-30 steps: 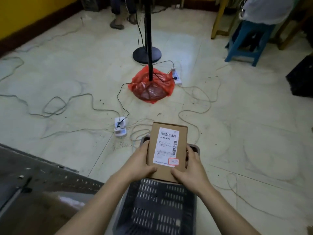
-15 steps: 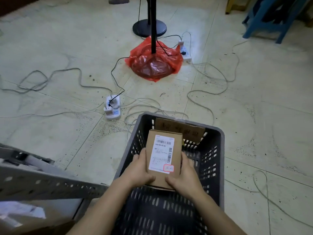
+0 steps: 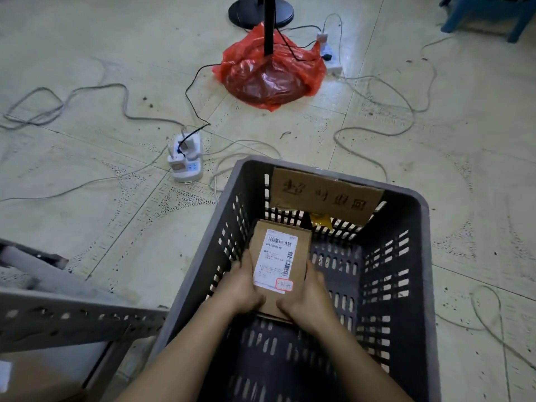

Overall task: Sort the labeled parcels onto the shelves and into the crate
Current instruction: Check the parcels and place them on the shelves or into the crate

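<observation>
Brown parcel (image 3: pixel 280 256), dark slotted crate (image 3: pixel 391 256)

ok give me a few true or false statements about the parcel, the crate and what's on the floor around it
1. Both hands, left hand and right hand, hold the parcel inside the crate. True.
2. The parcel's label faces down. False: the white label faces up, barcodes visible.
3. A cardboard sign with handwriting hangs on the crate's far wall. True.
4. The red plastic bag lies in the crate. False: it lies on the floor around a black stand pole.
5. The power strip sits on the floor left of the crate. True.
6. The crate is white. False: it is dark, with slotted walls.
</observation>
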The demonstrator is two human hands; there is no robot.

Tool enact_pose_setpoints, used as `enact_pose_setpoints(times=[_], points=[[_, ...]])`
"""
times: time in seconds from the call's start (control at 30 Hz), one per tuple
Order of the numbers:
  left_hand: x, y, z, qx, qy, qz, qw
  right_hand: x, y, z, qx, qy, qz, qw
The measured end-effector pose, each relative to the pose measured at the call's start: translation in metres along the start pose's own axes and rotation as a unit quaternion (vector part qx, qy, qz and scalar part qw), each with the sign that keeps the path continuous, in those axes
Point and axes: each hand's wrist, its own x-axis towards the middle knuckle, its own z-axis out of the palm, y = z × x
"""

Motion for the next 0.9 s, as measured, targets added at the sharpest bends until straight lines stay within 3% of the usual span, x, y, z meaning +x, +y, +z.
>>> enact_pose_setpoints(times=[0.57,0.9], points=[[0.045,-0.012,0.032,0.077,0.013,0.019,0.997,0.043,0.027,0.043,-0.025,0.028,0.032,0.999],[0.043,-0.008,0.035,0.087,0.07,0.04,0.993,0.053,0.021,0.043,-0.02,0.02,0.032,0.999]])
